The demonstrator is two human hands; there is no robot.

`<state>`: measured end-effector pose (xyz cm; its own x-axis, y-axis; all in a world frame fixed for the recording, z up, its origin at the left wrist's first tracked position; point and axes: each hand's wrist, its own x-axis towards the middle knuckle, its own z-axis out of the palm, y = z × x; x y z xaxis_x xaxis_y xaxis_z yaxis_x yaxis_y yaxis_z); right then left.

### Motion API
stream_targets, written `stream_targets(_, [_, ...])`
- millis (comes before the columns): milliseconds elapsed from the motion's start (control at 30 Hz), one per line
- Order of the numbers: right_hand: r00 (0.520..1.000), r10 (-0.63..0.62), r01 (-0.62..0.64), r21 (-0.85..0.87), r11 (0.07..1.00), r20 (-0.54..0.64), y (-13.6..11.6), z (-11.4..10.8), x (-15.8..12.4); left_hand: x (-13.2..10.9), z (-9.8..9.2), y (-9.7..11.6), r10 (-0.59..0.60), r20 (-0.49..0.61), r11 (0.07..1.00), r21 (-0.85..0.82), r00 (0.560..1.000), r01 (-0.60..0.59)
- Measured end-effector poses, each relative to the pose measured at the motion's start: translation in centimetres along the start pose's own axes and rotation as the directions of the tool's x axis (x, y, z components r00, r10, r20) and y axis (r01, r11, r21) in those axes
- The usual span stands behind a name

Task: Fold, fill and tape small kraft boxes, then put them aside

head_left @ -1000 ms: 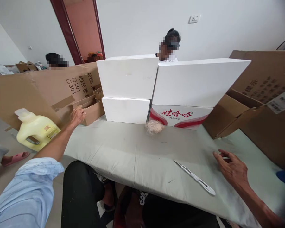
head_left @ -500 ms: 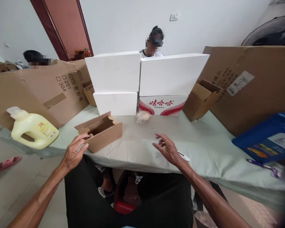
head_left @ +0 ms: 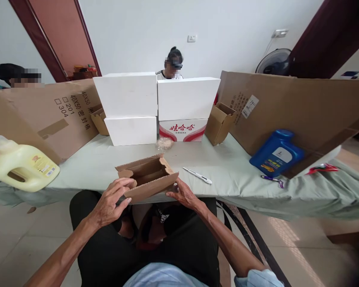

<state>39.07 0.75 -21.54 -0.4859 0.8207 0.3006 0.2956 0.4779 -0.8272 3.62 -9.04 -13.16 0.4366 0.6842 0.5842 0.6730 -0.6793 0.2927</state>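
Between my hands is a small brown cardboard box, its open top facing up, held at the front edge of the cloth-covered table. My left hand grips its left end, thumb on the front wall and fingers at the side flap. Against the right end rests my right hand, its thumb at the front and its other fingers partly hidden behind the box. A white craft knife lies on the cloth just right of the box. Behind it sits a crumpled clear plastic bundle.
White boxes are stacked at the back, one with red print. Large cardboard panels flank both sides. A yellow jug stands left, a blue bottle and a purple pen right. A person sits behind the stack.
The small box has moved right and towards me, off its earlier spot. My right hand has come left to its right end; my left hand stays on it. The view has turned right.
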Motion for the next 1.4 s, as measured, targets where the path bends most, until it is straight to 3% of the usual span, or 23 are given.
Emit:
stream_targets(67, [1.000, 0.026, -0.025, -0.009, 1.000, 0.011, 0.0, -0.2, -0.1, 1.0, -0.9, -0.4, 0.027, 0.138, 0.997, 0.062, 0.990, -0.036])
stream_targets(167, [0.999, 0.039, -0.039, -0.026, 0.999, 0.015, -0.2, -0.4, 0.3, 3.2, -2.4, -1.1, 0.067, 0.336, 0.986, 0.120, 0.939, -0.114])
stream_targets(267, [1.000, 0.026, -0.026, -0.031, 0.999, 0.008, -0.2, -0.4, 0.9, 4.8, -3.7, -1.6, 0.076, 0.392, 0.974, 0.168, 0.917, -0.152])
stream_targets(367, [1.000, 0.025, -0.026, -0.040, 0.999, -0.013, 0.3, -0.1, 1.3, 4.8, -4.2, -2.1, 0.069, 0.327, 0.944, 0.286, 0.943, -0.168])
stream_targets(500, [0.999, 0.015, -0.016, -0.021, 1.000, -0.031, 1.0, 0.4, 1.4, 2.9, -3.8, -3.1, 0.095, 0.233, 0.906, 0.384, 0.968, -0.181])
stream_targets(633, [0.999, 0.022, -0.020, 0.069, 0.997, -0.032, 0.5, 0.6, 1.3, 2.3, -3.5, -4.1, 0.087, 0.133, 0.967, 0.225, 0.987, -0.115])
stream_targets(767, [0.998, 0.057, -0.057, 0.211, 0.976, 0.006, -0.9, -0.3, 1.1, 4.2, -3.9, -4.9, -0.053, -0.050, 0.998, -0.021, 0.997, 0.052])
stream_targets(867, [0.998, 0.053, -0.056, 0.247, 0.967, 0.018, -1.9, -1.4, 0.9, 5.6, -3.9, -5.9, -0.266, -0.129, 0.954, -0.176, 0.955, 0.242])
stream_targets(967, [0.997, 0.078, -0.079, 0.222, 0.972, 0.014, -2.1, -2.0, 0.5, 5.9, -2.9, -7.0, -0.424, -0.117, 0.882, -0.280, 0.898, 0.380])
stream_targets(1100, [0.998, 0.040, -0.044, 0.072, 0.996, 0.057, -1.3, -1.3, -0.4, 4.9, -1.2, -7.3, -0.427, -0.106, 0.866, -0.332, 0.898, 0.373])
stream_targets(1200, [0.999, 0.033, -0.033, -0.029, 0.999, 0.009, -0.6, -0.2, -0.8, 4.2, -0.6, -6.9, -0.435, -0.121, 0.853, -0.374, 0.892, 0.365])
stream_targets(1300, [0.999, 0.012, -0.009, 0.053, 0.999, -0.052, -0.9, 0.4, -0.7, 4.5, -0.9, -6.8, -0.541, -0.094, 0.772, -0.451, 0.836, 0.449])
stream_targets(1400, [0.994, -0.019, 0.029, 0.086, 0.996, -0.110, -3.0, -0.5, -0.2, 5.1, -1.6, -7.2, -0.647, -0.052, 0.678, -0.497, 0.761, 0.542])
